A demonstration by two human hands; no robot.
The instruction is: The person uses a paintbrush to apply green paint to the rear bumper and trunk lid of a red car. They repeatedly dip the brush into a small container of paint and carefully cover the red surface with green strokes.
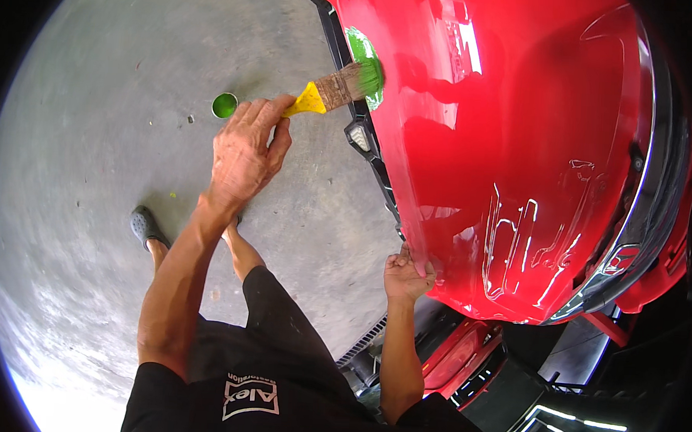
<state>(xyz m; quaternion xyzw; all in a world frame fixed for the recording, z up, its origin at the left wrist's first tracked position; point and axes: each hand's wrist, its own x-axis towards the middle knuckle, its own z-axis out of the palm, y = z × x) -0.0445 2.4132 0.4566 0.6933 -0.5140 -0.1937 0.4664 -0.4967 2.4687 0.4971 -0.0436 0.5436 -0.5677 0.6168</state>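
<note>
My left hand point(245, 146) is closed round the yellow handle of a wide paintbrush point(338, 88). Its bristles, green at the tip, press against the far left edge of a glossy red car hood point(472, 167). Wet green paint point(361, 45) lies in a streaky patch there, with pale metal-like gaps showing. Lower down, my right hand point(409, 279) is beside the hood's near left edge, its fingers loosely curled and nothing visible in them. Whether it touches the panel I cannot tell.
An open can of green paint point(225, 105) stands on the grey concrete floor point(95, 128), left of the brush. Black trim point(375, 159) runs along the hood's side. The car's dark grille point(630, 259) is at the right. Another red vehicle point(463, 356) shows below.
</note>
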